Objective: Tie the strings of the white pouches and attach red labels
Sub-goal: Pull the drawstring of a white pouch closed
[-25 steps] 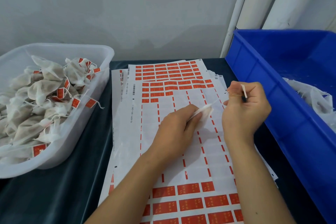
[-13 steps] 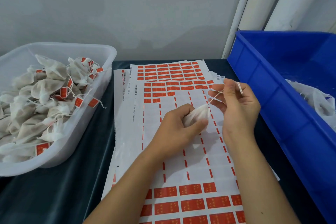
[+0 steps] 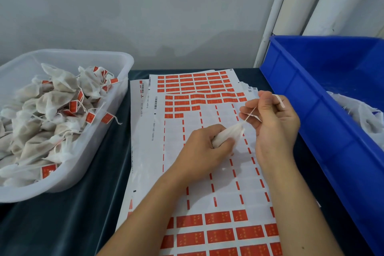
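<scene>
Dark table (image 3: 62,224), label sheets (image 3: 224,183) spread. Left hand (image 3: 205,151) grips a white pouch (image 3: 228,135); right hand (image 3: 274,122) pinches its string (image 3: 250,114). Label print too small to read.

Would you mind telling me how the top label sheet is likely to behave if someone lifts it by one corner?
The top label sheet would probably flop and bend, since it looks thin and its many peeled cells leave bare backing. It likely slides easily over the stacked sheets fanned beneath. It seems light, though red labels still weigh its near end.

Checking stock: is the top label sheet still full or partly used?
Partly used. The top sheet has bare white backing across its middle, with red labels left only near its far and near ends.
</scene>
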